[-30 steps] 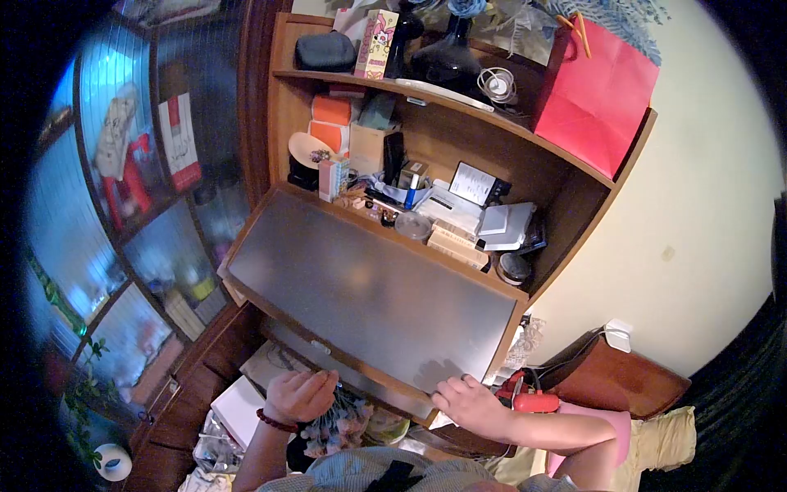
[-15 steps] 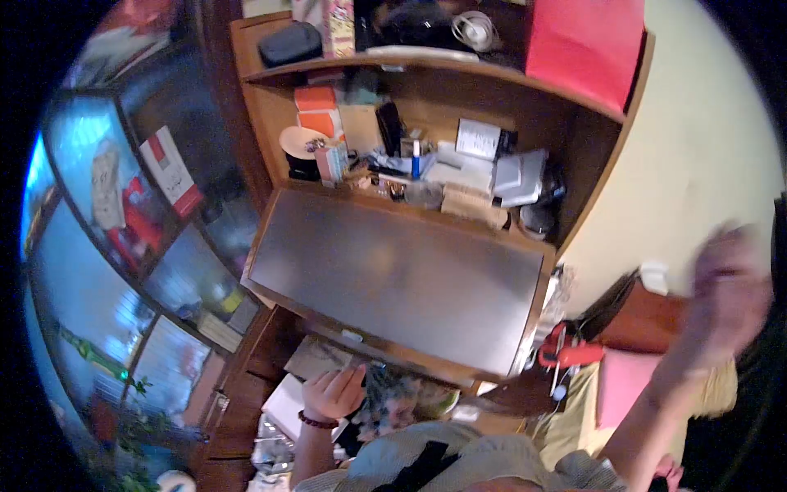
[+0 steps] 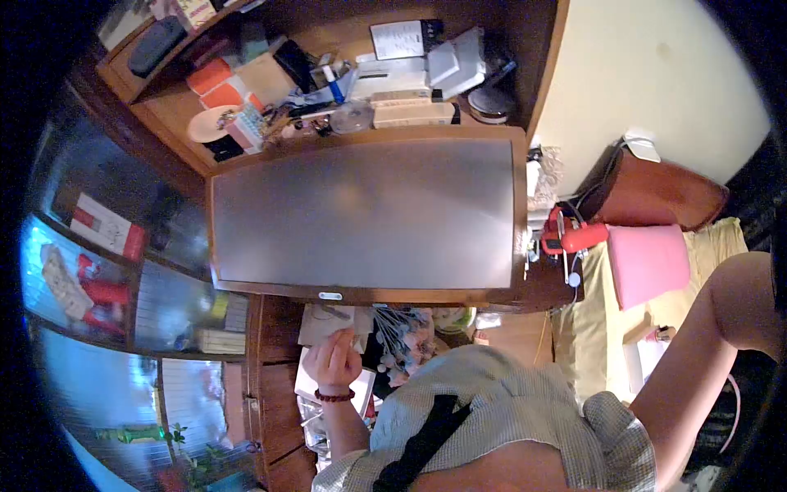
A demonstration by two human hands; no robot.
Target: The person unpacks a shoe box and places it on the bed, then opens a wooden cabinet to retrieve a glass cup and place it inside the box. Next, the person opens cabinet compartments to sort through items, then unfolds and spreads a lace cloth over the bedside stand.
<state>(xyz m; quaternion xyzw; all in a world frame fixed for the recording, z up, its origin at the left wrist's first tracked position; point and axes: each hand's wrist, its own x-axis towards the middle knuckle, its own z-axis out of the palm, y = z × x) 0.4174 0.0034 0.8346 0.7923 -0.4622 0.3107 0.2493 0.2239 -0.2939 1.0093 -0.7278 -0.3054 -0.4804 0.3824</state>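
My left hand [image 3: 334, 361], with a dark red beaded bracelet [image 3: 334, 395] at its wrist, is held in front of my body below the desk edge. Its fingers are curled together and I see nothing in them. Papers [image 3: 321, 324] and a bunch of pale artificial-looking flowers [image 3: 410, 336] lie nearest it. My right arm [image 3: 684, 402] reaches up to the right edge of the view, bent there; its hand is out of sight. Ahead is a brown desk panel [image 3: 361, 217] with a small metal fitting [image 3: 329, 296] on its front edge.
Above the panel, a cluttered shelf holds a blue-capped tube [image 3: 333, 84], long cream boxes [image 3: 414, 115] and a round jar [image 3: 490, 104]. At right are a red hair dryer [image 3: 584, 237], a pink cushion [image 3: 649, 262] and a brown chair back [image 3: 656, 193]. A glass-doored cabinet [image 3: 250, 402] stands left.
My view has turned and shifted, so the desk panel now looks level and the shelf sits higher. My right arm has moved to the right edge. My left hand stays curled near the flowers.
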